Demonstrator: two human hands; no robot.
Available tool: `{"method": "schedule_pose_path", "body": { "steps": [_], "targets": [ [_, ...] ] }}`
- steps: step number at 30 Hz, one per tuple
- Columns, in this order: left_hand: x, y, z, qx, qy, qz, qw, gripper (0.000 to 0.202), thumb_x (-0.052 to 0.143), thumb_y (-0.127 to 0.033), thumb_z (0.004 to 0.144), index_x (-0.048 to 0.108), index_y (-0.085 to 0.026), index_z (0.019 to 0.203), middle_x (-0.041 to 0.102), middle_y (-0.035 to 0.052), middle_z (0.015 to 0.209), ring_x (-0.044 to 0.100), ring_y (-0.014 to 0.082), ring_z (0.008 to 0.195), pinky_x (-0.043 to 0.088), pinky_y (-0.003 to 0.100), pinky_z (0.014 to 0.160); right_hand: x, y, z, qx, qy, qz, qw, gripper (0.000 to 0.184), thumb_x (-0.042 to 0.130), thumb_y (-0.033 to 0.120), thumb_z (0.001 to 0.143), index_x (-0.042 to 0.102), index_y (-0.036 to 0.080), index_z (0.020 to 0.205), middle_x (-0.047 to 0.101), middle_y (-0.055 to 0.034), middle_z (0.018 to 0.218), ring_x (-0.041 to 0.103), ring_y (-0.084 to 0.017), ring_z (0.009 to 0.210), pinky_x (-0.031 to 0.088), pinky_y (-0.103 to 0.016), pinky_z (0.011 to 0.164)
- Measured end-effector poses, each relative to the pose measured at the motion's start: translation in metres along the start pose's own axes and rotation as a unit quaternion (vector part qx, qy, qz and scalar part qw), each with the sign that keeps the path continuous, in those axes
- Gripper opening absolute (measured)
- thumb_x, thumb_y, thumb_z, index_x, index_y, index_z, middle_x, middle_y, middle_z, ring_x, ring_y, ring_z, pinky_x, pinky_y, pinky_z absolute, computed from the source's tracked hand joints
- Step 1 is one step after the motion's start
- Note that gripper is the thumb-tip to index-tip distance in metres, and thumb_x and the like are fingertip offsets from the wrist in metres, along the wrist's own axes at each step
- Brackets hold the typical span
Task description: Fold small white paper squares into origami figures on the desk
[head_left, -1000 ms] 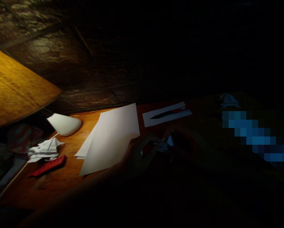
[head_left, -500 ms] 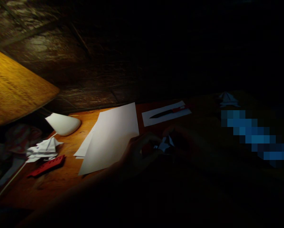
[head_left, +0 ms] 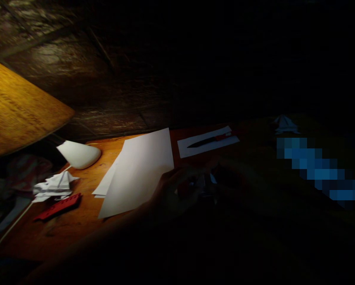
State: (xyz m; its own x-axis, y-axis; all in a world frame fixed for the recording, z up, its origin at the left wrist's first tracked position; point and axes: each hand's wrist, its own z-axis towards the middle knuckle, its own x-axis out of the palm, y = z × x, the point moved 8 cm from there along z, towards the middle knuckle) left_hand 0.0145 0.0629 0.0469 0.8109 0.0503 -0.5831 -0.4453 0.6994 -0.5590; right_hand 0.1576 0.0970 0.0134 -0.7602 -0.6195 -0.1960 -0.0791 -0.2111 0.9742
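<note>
In deep shadow, my left hand (head_left: 177,190) closes its fingers on a small piece of folded white paper (head_left: 213,179). My right hand (head_left: 229,176) grips the same paper from the other side, its fingers barely visible. Much of the paper is hidden by the fingers and the dark. Just beyond both hands lies a knife (head_left: 202,141) with a black blade and a red handle, on a white paper strip (head_left: 183,150). Left of my left hand, large white paper sheets (head_left: 144,170) overlap on the wooden table (head_left: 106,154).
At the left, a yellow lampshade (head_left: 19,111) hangs over a white rounded object (head_left: 79,154). Below are a folded paper piece (head_left: 55,186), a red notched object (head_left: 58,206) and a pale cord (head_left: 14,221). Another folded paper (head_left: 285,124) stands far right. A stone-like wall (head_left: 55,59) rises behind.
My fingers have shifted around the folded paper, which shows less of its white surface now. My right hand has moved slightly to the right. The objects on the table have stayed put.
</note>
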Motion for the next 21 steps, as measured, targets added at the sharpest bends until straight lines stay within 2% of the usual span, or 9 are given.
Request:
{"method": "schedule_pose_path", "body": {
  "steps": [4,9,14,18,21],
  "targets": [
    [0.0016,0.0001,0.0001,0.012,0.021,0.005,1.000,0.035,0.066,-0.005,0.089,0.066,-0.017,0.121,0.070,0.0034,0.094,0.067,0.0116,0.081,0.056,0.024,0.068,0.0002,-0.0006,-0.0019,0.019,0.006,0.031,0.999,0.013,0.065,0.031,0.096,0.063,0.026,0.107,0.069,0.0004,0.098,0.069,-0.016,0.086,0.054,-0.029,0.071],
    [0.0041,-0.0033,0.0009,0.028,0.053,0.002,0.998,0.021,0.064,-0.005,0.089,0.069,-0.016,0.107,0.068,0.0040,0.095,0.067,0.0114,0.081,0.055,0.024,0.068,-0.0053,-0.0020,0.0002,0.010,-0.018,0.019,1.000,0.011,0.064,0.033,0.097,0.063,0.026,0.106,0.068,0.0013,0.095,0.065,-0.015,0.084,0.050,-0.027,0.070],
    [0.0028,-0.0070,0.0017,0.029,0.046,-0.010,0.998,0.021,0.067,-0.007,0.089,0.068,-0.016,0.108,0.070,0.0049,0.096,0.069,0.0126,0.083,0.057,0.025,0.069,-0.0042,0.0000,0.0010,0.024,0.001,0.006,1.000,0.010,0.064,0.029,0.096,0.063,0.025,0.105,0.066,0.0010,0.093,0.063,-0.014,0.081,0.047,-0.026,0.065],
    [0.0053,-0.0069,0.0000,0.023,0.050,-0.018,0.998,0.022,0.068,-0.007,0.090,0.069,-0.016,0.110,0.071,0.0056,0.098,0.071,0.0124,0.085,0.058,0.023,0.071,-0.0027,0.0031,-0.0020,0.017,0.001,-0.018,1.000,0.023,0.073,0.026,0.088,0.059,0.025,0.106,0.061,0.0019,0.089,0.057,-0.012,0.072,0.044,-0.024,0.059],
    [0.0067,-0.0071,-0.0019,0.028,0.047,-0.018,0.998,0.020,0.070,-0.007,0.089,0.069,-0.017,0.107,0.071,0.0048,0.097,0.070,0.0117,0.084,0.057,0.022,0.072,0.0025,0.0017,-0.0032,0.019,0.002,-0.001,1.000,0.028,0.073,0.022,0.086,0.056,0.024,0.108,0.060,0.0016,0.090,0.057,-0.012,0.072,0.047,-0.025,0.061]
  ]
}}
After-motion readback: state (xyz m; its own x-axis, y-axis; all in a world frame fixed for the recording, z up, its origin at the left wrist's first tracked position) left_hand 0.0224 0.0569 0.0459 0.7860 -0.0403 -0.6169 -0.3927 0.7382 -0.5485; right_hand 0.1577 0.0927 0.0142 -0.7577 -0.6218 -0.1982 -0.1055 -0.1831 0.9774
